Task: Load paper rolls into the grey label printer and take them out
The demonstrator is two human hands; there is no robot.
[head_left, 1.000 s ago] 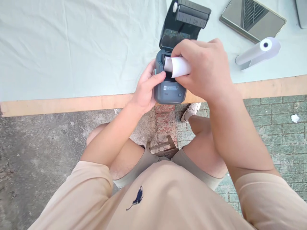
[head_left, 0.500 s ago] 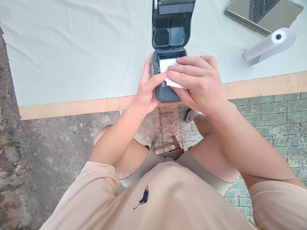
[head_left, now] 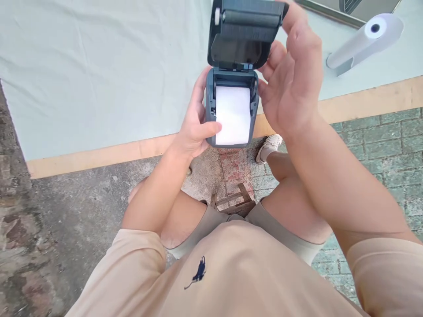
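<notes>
A dark portable label printer [head_left: 210, 127] has its lid [head_left: 244, 42] raised and tilted toward me. White paper [head_left: 234, 114] runs out of its compartment and lies flat over the front of the body. My left hand [head_left: 197, 121] grips the printer's left side, the thumb pressing the paper's left edge. On the right, my right hand [head_left: 292, 75] is closed on the lid, its fingertips at the lid's upper right corner and behind its right edge; some of those fingers are hidden.
Behind my right hand stands a roll of white paper [head_left: 353, 46] with a loose end. Beyond it lies a grey tray-like object [head_left: 325, 11], cut off by the frame. A pale cloth [head_left: 99, 88] covers the table with its wooden edge [head_left: 132, 152]. Beneath is a small wooden stool [head_left: 236, 202].
My right hand has left the paper and moved up to the lid, which has swung partway toward me. The paper now lies flat over the printer's front, under my left thumb.
</notes>
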